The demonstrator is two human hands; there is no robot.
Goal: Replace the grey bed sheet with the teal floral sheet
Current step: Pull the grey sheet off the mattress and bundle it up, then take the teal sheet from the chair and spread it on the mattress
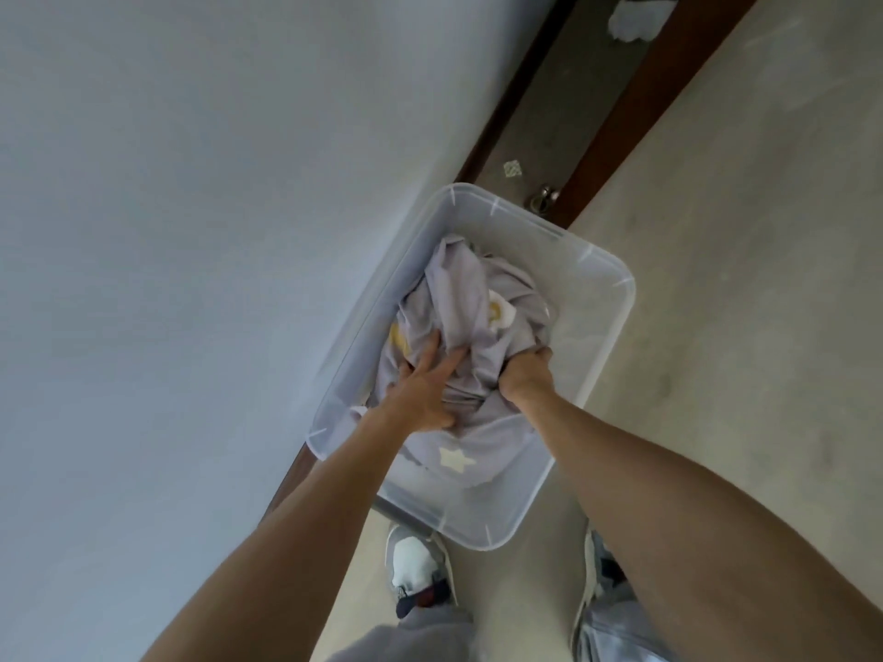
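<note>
The grey bed sheet [470, 327] is seen bunched inside a clear plastic bin [616, 298] on the floor [740, 231], close against the wall [191, 207]. It is pressed down by the left hand [425, 389], fingers spread nearly straight — while a fold is gripped by the right hand [525, 372], fingers curled into the cloth. A doorstop [542, 197] is seen just beyond the bin.

Bare forearms, grey trousers [420, 633], white-and-grey trainers [415, 566].
</note>
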